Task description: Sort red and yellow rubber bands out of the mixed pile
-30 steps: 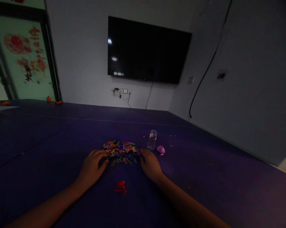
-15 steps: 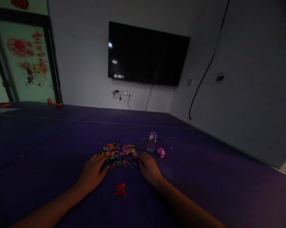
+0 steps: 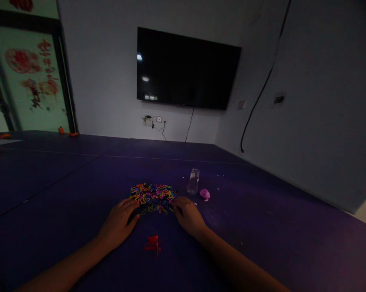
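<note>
A spread of many-coloured paper clips (image 3: 154, 190) lies on the dark purple surface between my hands. At its left edge, my left hand (image 3: 120, 217) rests with the fingers stretched forward and the thumb apart, holding nothing that shows. My right hand (image 3: 189, 215) reaches the right edge of the clips, fingertips touching or just over them, thumb apart from the fingers. Closer to me, between my forearms, is a small group of red paper clips (image 3: 153, 244). Just beyond my right hand stand a clear plastic bottle (image 3: 193, 182) and a pink cup-like cap (image 3: 205, 194).
Small white bits (image 3: 218, 188) are scattered right of the bottle. A pale seam crosses the purple surface (image 3: 64, 194). Behind it, a wall carries a large dark television (image 3: 187, 67), sockets and hanging cables. A decorated glass door (image 3: 33, 77) is at far left.
My right hand has shifted slightly left, further onto the edge of the clips. My left hand has barely moved. The whole view has drifted a little.
</note>
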`<state>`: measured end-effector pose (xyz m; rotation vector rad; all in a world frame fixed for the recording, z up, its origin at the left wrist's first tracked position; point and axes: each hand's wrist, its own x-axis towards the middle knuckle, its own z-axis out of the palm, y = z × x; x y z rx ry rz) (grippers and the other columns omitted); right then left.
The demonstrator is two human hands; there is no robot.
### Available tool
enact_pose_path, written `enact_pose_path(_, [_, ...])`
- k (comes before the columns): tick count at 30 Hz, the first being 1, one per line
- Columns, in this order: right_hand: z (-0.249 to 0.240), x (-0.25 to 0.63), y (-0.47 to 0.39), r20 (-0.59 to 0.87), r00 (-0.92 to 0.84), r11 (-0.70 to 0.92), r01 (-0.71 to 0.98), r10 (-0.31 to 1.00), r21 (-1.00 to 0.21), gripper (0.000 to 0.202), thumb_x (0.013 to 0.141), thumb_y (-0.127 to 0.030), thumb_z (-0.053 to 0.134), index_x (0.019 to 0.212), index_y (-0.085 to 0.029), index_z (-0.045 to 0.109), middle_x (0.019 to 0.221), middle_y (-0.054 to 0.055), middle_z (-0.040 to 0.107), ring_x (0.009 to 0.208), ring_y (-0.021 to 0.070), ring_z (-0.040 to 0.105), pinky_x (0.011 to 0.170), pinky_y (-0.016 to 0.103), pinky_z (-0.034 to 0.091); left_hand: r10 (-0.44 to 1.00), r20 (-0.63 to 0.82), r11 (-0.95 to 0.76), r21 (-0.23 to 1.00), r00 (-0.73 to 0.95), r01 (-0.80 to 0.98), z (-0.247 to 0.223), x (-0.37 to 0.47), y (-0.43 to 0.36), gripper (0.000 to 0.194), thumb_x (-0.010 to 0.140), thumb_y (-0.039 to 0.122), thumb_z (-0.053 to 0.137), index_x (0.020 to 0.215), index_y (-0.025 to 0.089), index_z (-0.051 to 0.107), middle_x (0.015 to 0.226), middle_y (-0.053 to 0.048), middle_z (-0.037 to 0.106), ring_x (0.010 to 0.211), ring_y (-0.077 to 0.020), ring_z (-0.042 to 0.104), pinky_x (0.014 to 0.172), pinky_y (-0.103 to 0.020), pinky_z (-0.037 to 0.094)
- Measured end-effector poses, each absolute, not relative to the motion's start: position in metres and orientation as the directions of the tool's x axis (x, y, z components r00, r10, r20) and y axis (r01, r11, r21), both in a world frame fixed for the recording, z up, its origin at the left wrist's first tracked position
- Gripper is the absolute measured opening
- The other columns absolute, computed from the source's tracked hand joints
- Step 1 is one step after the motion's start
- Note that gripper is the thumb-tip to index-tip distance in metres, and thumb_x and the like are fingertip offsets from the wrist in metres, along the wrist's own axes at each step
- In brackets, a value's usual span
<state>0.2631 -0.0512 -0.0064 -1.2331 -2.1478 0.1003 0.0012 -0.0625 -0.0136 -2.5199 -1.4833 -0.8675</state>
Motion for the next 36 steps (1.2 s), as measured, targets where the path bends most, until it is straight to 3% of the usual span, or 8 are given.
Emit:
enact_pose_path(10, [-0.0034, 0.2627, -0.0534, 0.471, -0.368, 0.561, 0.735, 0.802, -0.381, 0.026, 0.082, -0.007, 0.048, 0.094, -0.017, 0.069, 0.102, 0.007, 0.068, 0.100, 0.0184, 0.059, 0.091, 0.030, 0.042, 0.788, 0.516, -0.467, 0.143, 0.337, 0.872, -0.0150, 0.0008, -0.0638, 0.028, 0.085, 0.031, 0.047, 0.104, 0.018, 0.063, 0.111, -0.010, 0.066, 0.110, -0.0288, 0.055, 0.092, -0.048, 0.044])
enact_pose_path(36, [-0.0044, 0.2626, -0.0543, 0.455, -0.355, 0.539, 0.750, 0.817, -0.382, 0.028, 0.082, -0.007, 0.049, 0.097, -0.018, 0.069, 0.105, 0.007, 0.067, 0.101, 0.0181, 0.059, 0.090, 0.029, 0.042, 0.771, 0.543, -0.500, 0.194, 0.332, 0.844, -0.0182, -0.0036, -0.0591, 0.036, 0.086, 0.031, 0.041, 0.110, 0.016, 0.063, 0.112, -0.012, 0.065, 0.108, -0.0274, 0.057, 0.090, -0.045, 0.047])
